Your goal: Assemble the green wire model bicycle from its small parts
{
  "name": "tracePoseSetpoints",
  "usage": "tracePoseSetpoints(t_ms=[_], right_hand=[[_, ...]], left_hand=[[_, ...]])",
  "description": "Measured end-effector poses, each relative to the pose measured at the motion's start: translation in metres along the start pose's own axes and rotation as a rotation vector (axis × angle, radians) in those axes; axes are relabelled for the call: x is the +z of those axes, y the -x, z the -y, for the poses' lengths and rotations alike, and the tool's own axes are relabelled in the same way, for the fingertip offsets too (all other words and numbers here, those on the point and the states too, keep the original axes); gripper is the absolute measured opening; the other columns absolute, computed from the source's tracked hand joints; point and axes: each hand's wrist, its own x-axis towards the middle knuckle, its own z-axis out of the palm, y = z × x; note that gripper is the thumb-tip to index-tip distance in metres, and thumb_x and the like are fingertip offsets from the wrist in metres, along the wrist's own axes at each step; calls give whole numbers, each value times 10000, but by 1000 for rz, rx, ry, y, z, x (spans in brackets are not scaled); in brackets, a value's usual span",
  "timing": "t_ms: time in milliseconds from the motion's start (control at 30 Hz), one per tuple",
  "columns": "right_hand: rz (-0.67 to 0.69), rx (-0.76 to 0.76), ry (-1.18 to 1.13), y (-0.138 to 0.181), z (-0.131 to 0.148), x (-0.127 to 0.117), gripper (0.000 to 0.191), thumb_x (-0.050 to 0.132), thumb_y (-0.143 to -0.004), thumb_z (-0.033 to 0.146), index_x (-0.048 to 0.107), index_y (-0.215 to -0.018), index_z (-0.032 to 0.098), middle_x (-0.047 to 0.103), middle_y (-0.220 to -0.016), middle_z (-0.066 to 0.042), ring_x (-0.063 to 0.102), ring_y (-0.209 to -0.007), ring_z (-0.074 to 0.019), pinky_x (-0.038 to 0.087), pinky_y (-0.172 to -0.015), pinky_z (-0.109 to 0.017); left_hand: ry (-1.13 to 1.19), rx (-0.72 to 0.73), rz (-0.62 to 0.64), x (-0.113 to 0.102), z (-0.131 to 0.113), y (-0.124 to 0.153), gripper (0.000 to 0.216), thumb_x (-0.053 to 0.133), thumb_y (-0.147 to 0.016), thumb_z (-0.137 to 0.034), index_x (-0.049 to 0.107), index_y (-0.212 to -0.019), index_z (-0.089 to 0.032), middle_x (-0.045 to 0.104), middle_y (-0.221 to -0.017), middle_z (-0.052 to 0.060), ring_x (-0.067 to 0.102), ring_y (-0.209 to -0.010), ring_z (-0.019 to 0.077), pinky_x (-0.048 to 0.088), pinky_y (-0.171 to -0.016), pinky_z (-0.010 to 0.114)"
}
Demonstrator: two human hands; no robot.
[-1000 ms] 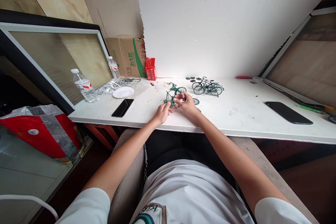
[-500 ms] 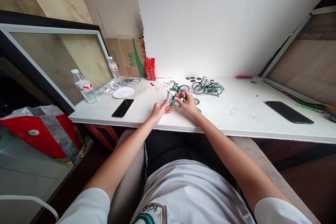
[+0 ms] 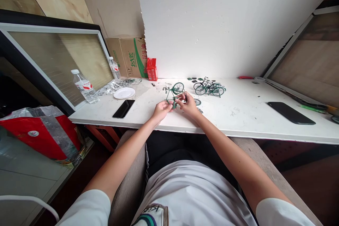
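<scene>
A green model bicycle [image 3: 170,94], with one wheel [image 3: 178,88] attached, is tilted between my hands just above the table's front part. My left hand [image 3: 161,111] pinches its lower end from the left. From the right, the thumb and fingers of my right hand [image 3: 189,106] close on the same end of the frame. A thin dark piece [image 3: 185,96] shows among the right fingers; its kind is too small to make out. Beside the right hand lie a loose wheel [image 3: 197,102] and some small dark parts [image 3: 200,110], partly hidden by that hand.
Several model bicycles [image 3: 210,88] stand behind on the white table [image 3: 238,113]. Phones lie left [image 3: 123,108] and right [image 3: 291,113]. A white plate [image 3: 124,93], water bottle [image 3: 86,87], part sprues [image 3: 116,85] and red box [image 3: 152,69] are at left. A white board [image 3: 225,31] stands behind.
The model bicycle has turned in my hands: its handlebar and wheel have swung left, and the frame tilts differently. Both hands stay nearly in place, with the left fingers closer around the lower end.
</scene>
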Motion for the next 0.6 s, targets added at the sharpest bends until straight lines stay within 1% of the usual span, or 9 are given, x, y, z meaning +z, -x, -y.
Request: tracePoseSetpoints(t_ms=[67, 167, 267, 400, 600], right_hand=[[2, 4, -14, 0, 0, 0, 499, 743, -875, 539, 319, -866, 275, 664, -1049, -61, 651, -881, -213, 499, -530, -302], [2, 21, -24, 1, 2, 1, 524, 756, -861, 553, 311, -870, 276, 662, -1052, -55, 652, -857, -204, 506, -533, -305], [-3, 19, -20, 1, 6, 2, 543, 762, -852, 563, 302, -865, 275, 673, -1050, -62, 660, -879, -217, 502, -544, -312], [-1, 26, -12, 2, 10, 3, 570, 771, -834, 590, 295, -862, 278, 685, -1029, -74, 660, -890, -240, 499, -540, -334], [4, 29, -20, 2, 9, 5, 605, 787, -812, 616, 283, -855, 284, 691, -1006, -77, 666, -915, -262, 508, -546, -347]], left_hand=[[11, -4, 9, 1, 0, 1, 374, 872, -824, -392, 692, -1020, -129, 767, -1063, 118, 753, -965, 231, 587, -971, 434], [25, -1, -5, 2, -1, 2, 345, 879, -807, -360, 688, -978, -129, 764, -1021, 99, 736, -955, 210, 589, -974, 423], [36, -25, -20, 4, -2, 2, 314, 865, -816, -328, 704, -990, -123, 772, -1030, 104, 731, -964, 205, 591, -989, 431], [51, -75, -50, 5, -6, 1, 300, 865, -816, -290, 725, -1003, -102, 779, -1039, 120, 740, -967, 211, 595, -1011, 473], [82, -81, -34, 6, -11, 5, 393, 936, -746, -330, 736, -999, -105, 786, -1108, 132, 759, -962, 221, 609, -1004, 489]])
